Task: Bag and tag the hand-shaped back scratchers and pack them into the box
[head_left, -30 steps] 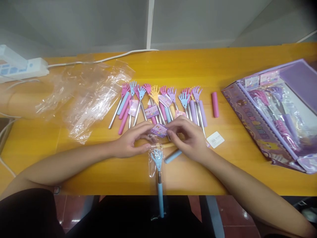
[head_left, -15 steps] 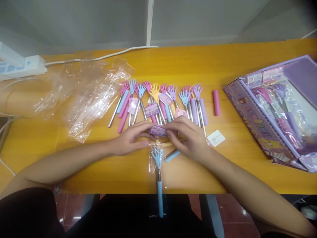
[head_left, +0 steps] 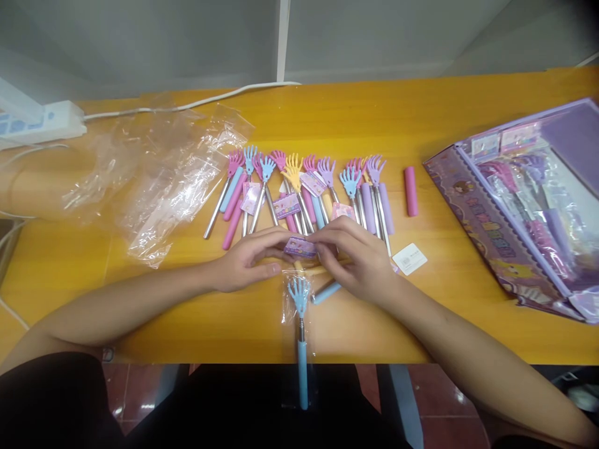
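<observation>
My left hand and my right hand meet at the middle of the yellow table. Both pinch a small purple paper tag at the top of a clear sleeve. The sleeve holds a blue hand-shaped back scratcher, which hangs down past the table's front edge. A yellow stick lies under my fingers and a blue handle pokes out below my right hand. Behind my hands lies a row of several pink, blue, purple and yellow scratchers.
Crumpled clear plastic bags lie at the left. A white power strip with its cable sits at the far left. A loose pink handle and a white card lie right of the row. A purple display box stands at the right.
My hands have stayed together on the tag, with only slight finger movement. The view has tilted a little, so everything sits slightly higher in the picture.
</observation>
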### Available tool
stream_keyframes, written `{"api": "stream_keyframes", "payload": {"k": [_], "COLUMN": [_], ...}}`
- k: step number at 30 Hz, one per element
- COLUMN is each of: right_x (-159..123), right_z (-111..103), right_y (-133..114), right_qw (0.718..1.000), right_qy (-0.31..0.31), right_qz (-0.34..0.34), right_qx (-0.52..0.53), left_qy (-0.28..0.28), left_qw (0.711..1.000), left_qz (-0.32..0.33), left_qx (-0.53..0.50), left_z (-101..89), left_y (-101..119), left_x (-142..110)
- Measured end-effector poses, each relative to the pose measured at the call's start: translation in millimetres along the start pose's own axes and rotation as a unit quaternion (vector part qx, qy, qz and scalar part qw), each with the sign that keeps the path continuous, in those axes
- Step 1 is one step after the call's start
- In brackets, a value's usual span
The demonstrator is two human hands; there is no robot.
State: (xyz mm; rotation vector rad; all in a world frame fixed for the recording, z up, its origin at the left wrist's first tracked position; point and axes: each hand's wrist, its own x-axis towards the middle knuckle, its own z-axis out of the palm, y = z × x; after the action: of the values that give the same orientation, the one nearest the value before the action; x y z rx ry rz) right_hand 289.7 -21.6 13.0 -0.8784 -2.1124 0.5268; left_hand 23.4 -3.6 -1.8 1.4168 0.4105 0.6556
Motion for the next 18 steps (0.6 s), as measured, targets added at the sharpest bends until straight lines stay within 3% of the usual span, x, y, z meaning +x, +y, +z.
{"api": "stream_keyframes", "payload": {"k": [13,18], "right_x": [-0.2,-0.1], "right_z": [-0.7,0.3], "right_y": [0.0,-2.4], "right_qw": [1.000,0.998], "right_qy": [-0.012,0.022], "right_qz": [-0.009,-0.018], "right_qx": [-0.007,-0.060], "left_qy": [0.009,0.004], "left_qw": [1.000,1.000], "left_qz": [-0.002,-0.003], "left_qx": [0.019,-0.012], "left_z": [-1.0,-0.7], "left_y": [-0.7,-1.4], "left_x": [-0.7,-0.1]}}
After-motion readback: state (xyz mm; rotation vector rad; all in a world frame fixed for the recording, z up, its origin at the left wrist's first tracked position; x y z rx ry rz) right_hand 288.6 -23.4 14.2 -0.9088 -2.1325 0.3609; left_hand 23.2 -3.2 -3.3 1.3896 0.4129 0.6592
